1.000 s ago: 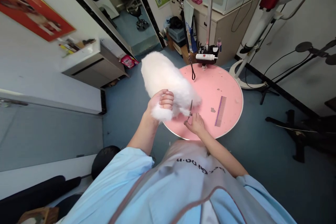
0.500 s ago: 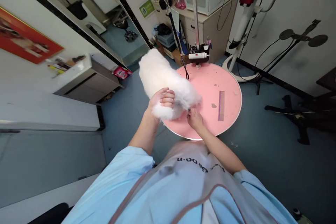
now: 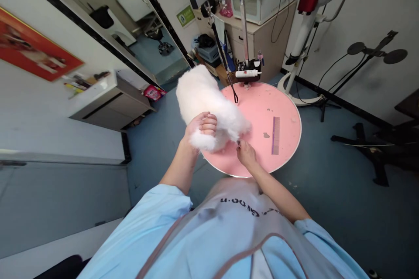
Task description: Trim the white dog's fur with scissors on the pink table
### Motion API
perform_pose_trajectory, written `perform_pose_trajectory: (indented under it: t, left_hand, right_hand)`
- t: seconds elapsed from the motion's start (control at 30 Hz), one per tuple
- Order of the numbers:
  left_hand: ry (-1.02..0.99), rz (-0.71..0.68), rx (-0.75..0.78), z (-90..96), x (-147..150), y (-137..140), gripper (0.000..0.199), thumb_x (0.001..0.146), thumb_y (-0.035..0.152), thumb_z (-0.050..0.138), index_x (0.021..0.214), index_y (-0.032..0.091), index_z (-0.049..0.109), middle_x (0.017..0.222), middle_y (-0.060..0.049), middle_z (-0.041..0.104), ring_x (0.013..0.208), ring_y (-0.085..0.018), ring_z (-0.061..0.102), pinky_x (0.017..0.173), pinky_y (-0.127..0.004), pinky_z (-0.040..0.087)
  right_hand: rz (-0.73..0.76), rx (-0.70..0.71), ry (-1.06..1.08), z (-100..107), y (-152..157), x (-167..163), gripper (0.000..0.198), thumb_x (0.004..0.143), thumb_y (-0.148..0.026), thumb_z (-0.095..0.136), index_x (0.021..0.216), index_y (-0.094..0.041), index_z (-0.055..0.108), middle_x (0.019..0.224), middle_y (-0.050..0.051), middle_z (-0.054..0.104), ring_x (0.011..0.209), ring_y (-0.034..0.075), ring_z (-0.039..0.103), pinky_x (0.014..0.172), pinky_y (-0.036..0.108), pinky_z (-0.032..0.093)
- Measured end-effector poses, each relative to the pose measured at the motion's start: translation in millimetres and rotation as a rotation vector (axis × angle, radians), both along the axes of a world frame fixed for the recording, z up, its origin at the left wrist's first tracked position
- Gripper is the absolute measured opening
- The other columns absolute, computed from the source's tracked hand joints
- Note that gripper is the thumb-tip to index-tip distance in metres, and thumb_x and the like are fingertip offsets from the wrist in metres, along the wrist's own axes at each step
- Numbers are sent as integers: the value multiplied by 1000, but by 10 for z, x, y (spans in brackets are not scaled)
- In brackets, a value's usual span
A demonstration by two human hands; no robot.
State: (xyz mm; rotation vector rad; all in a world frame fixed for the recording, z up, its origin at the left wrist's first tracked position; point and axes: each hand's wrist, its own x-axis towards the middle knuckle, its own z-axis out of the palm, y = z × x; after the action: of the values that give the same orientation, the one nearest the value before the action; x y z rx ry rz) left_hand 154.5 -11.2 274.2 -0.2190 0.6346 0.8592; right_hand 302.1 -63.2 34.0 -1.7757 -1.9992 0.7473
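A fluffy white dog stands at the left side of the round pink grooming table, its head and feet not plainly visible. My left hand is closed on its fur at the near side, fingers curled, with a white tuft bulging below them. Close to the dog's lower fur, at the table's near part, my right hand is closed on a small dark tool. Most of that tool is hidden by my fingers, so its kind cannot be made out.
A purple-edged comb and grey fur clumps lie on the table. From the metal grooming arm hangs a black loop. A white tube rests in a holder at the back. A white dryer stands right.
My right hand has moved slightly down and away from the dog's fur with the dark tool. My left hand keeps its hold. The view has shifted a little.
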Motion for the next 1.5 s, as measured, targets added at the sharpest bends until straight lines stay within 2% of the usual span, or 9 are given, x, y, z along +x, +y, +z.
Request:
perform_pose_trajectory:
  t: [0.17,0.27,0.4,0.6,0.87,1.0,1.1,1.33,1.5]
  left_hand:
    - [-29,29,-5,3,10,-34,19,89,12,47,71,17,43,42,7,42,28,-5,39,29,-13,26]
    - [-43,64,-20,11,29,-65,19,88,11,47,71,17,43,42,7,42,28,-5,39,29,-12,25]
    - [-79,89,-30,-4,44,-106,18,86,10,48,71,17,44,42,7,42,28,-5,39,29,-12,25]
    - [-112,108,-11,-38,71,-146,16,85,10,50,71,16,46,43,6,43,29,-6,41,29,-12,25]
    - [-67,180,-28,-53,86,-181,16,86,11,48,71,16,45,42,6,43,27,-5,39,28,-12,24]
    - [-53,213,-22,-46,131,-206,17,87,11,47,71,16,45,41,7,42,27,-5,38,28,-12,24]
    - [-53,230,-24,-43,145,-220,17,87,11,47,71,16,45,41,7,42,27,-5,39,28,-12,24]
    - [-57,263,-43,-71,149,-291,16,87,11,47,71,16,44,42,6,42,27,-5,39,28,-11,24]
    - [-59,297,-36,-80,195,-334,16,87,11,47,72,16,44,42,6,43,28,-5,40,29,-11,24]
  right_hand:
    - [50,157,-32,1,11,1,25,85,-29,58,106,-15,55,99,13,62,88,25,55,74,33,41]
    - [58,229,-29,14,83,-16,15,88,-22,51,101,-15,56,94,11,62,85,23,55,72,31,39]
    - [100,147,-42,-60,45,123,22,88,-9,43,103,-16,57,89,9,63,81,21,55,69,29,38]
    - [133,204,-77,72,78,155,24,86,-29,57,105,-14,56,99,13,61,90,25,54,78,34,40]
    - [209,48,-137,12,63,356,19,91,-15,45,106,-16,57,95,10,63,85,22,56,72,31,39]
    - [234,141,-157,146,139,323,23,86,-28,58,104,-14,57,101,14,62,91,26,55,78,35,41]
    - [255,128,-158,244,254,270,16,90,-18,50,104,-15,57,100,14,63,89,24,56,77,33,40]
    - [351,-4,-187,98,182,525,23,93,-12,40,110,-16,56,96,10,65,83,21,59,69,31,38]
    - [379,118,-162,207,307,487,26,88,-28,56,110,-13,56,103,14,62,93,26,56,78,34,40]
